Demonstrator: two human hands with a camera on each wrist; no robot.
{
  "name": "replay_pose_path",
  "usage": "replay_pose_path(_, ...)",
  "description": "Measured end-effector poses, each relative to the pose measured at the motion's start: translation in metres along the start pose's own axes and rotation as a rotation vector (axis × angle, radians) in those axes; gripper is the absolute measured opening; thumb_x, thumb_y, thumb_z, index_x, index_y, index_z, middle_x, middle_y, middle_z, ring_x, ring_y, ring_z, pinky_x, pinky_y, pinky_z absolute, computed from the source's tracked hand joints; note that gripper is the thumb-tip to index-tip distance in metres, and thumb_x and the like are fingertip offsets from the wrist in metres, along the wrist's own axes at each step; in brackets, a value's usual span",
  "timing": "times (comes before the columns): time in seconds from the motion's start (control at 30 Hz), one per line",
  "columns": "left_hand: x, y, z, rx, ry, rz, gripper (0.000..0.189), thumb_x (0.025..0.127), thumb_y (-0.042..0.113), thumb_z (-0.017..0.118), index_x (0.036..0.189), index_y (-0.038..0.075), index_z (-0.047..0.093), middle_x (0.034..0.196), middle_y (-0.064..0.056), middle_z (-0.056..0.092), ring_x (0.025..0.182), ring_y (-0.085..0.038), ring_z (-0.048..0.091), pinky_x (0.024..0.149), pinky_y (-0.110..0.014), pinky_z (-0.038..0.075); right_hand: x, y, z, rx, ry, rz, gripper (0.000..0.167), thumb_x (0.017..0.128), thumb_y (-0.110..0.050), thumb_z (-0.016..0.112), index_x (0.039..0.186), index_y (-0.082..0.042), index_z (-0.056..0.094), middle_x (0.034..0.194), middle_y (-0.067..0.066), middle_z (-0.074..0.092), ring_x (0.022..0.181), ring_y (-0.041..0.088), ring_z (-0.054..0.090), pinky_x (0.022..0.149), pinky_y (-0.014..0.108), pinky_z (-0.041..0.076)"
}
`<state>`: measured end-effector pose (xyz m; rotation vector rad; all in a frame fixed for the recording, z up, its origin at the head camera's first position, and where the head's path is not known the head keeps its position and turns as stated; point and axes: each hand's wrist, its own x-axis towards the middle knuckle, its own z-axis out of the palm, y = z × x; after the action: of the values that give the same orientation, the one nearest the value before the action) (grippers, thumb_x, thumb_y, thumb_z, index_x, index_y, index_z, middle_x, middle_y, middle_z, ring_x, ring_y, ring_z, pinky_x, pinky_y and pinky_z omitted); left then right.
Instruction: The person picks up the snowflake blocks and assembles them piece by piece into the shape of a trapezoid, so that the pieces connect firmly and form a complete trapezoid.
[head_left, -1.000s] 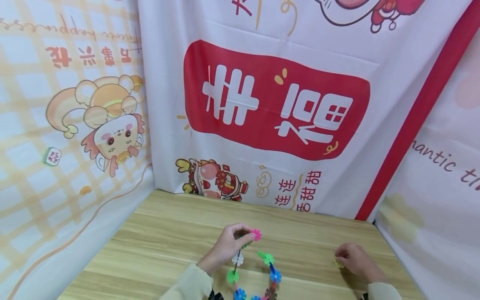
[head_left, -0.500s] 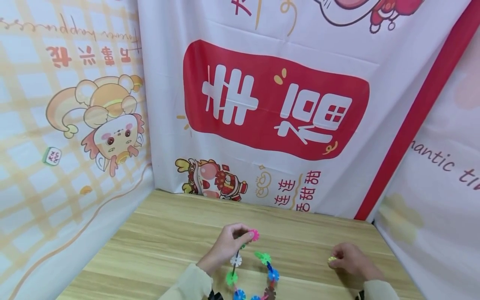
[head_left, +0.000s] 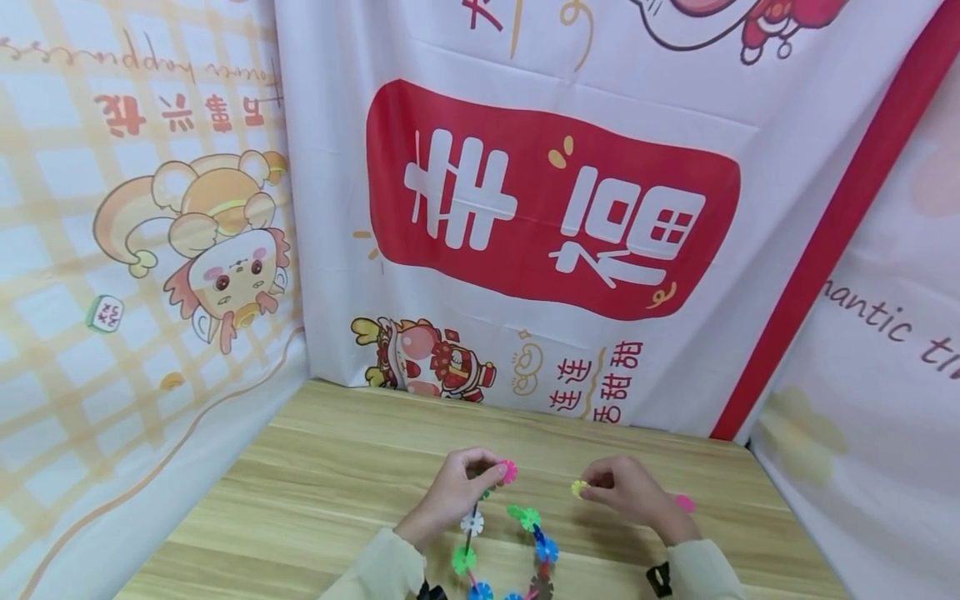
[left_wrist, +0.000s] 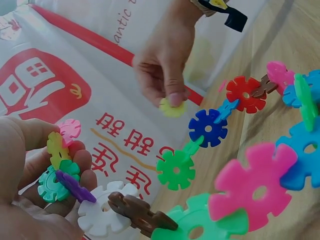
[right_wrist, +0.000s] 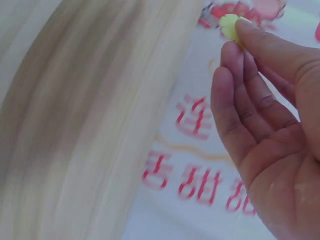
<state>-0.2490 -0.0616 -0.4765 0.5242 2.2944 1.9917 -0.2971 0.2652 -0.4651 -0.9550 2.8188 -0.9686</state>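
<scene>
A chain of interlocking plastic snowflake discs (left_wrist: 257, 192) in many colours curves in an open loop below my left hand (head_left: 456, 490). That hand pinches one end of it, near a yellow disc (left_wrist: 57, 150) and the pink end disc (left_wrist: 70, 130). The chain's other end is a green disc (left_wrist: 176, 170), apart from both hands. My right hand (head_left: 630, 490) pinches a loose yellow snowflake disc (right_wrist: 231, 27) between thumb and fingertips, raised to the right of the chain. In the head view, the loop's near part runs off the bottom edge.
Beyond my right wrist a loose pink disc (head_left: 685, 503) lies on the wooden table (head_left: 337, 450). Printed cloth hangs behind the table (head_left: 555, 333) and along its left (head_left: 150, 375) and right (head_left: 862, 400) sides.
My right hand has moved left with the yellow disc, toward the chain, and the loose pink disc has come into sight behind it. My left hand has barely moved.
</scene>
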Motion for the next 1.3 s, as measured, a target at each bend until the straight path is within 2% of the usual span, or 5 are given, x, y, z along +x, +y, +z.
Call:
replay_pose_path(0.17,0.001,-0.002,0.000,-0.004,0.008,0.000,0.023,0.104,0.031,0.069,0.111,0.011,0.075,0.104,-0.008,0.076,0.098,-0.029,0.068,0.081,-0.027,0.059,0.016,-0.028,0.013,0.044,0.014,-0.014,0.007,0.096,-0.025,0.079,0.094,-0.018,0.080,0.084,-0.010,0.074,0.073,0.001,0.064,0.065,0.022,0.057)
replay_pose_path(0.37,0.001,-0.001,-0.001,-0.023,0.003,-0.010,0.027,0.105,0.036,0.067,0.112,0.011,0.076,0.105,-0.008,0.076,0.098,-0.029,0.069,0.079,-0.025,0.057,0.024,-0.054,0.029,0.100,0.111,-0.094,0.006,0.095,-0.025,0.081,0.095,-0.019,0.081,0.086,-0.008,0.076,0.075,0.002,0.068,0.069,0.024,0.062)
replay_pose_path(0.7,0.002,-0.003,-0.002,-0.038,0.007,-0.012,0.028,0.105,0.037,0.066,0.112,0.011,0.076,0.105,-0.008,0.075,0.097,-0.028,0.069,0.076,-0.024,0.055,0.025,-0.071,0.045,0.158,0.255,-0.283,0.007,0.091,-0.013,0.083,0.097,-0.017,0.080,0.093,0.003,0.078,0.080,0.005,0.071,0.074,0.028,0.065)
replay_pose_path(1.13,0.003,-0.008,0.001,-0.052,0.021,0.016,0.026,0.105,0.034,0.066,0.111,0.011,0.078,0.105,-0.006,0.077,0.100,-0.033,0.071,0.080,-0.028,0.059,0.029,-0.078,0.052,-0.159,0.480,-0.656,0.021,0.077,0.006,0.089,0.091,-0.009,0.081,0.089,0.000,0.078,0.077,0.008,0.074,0.075,0.013,0.059)
replay_pose_path(1.3,0.001,-0.007,0.003,-0.077,0.040,-0.005,0.026,0.105,0.033,0.067,0.109,0.010,0.079,0.102,-0.005,0.076,0.097,-0.031,0.070,0.079,-0.028,0.058,0.029,-0.080,0.054,-0.177,0.502,-0.731,0.025,0.075,0.010,0.089,0.091,-0.007,0.081,0.088,0.001,0.076,0.076,0.010,0.073,0.075,0.012,0.058)
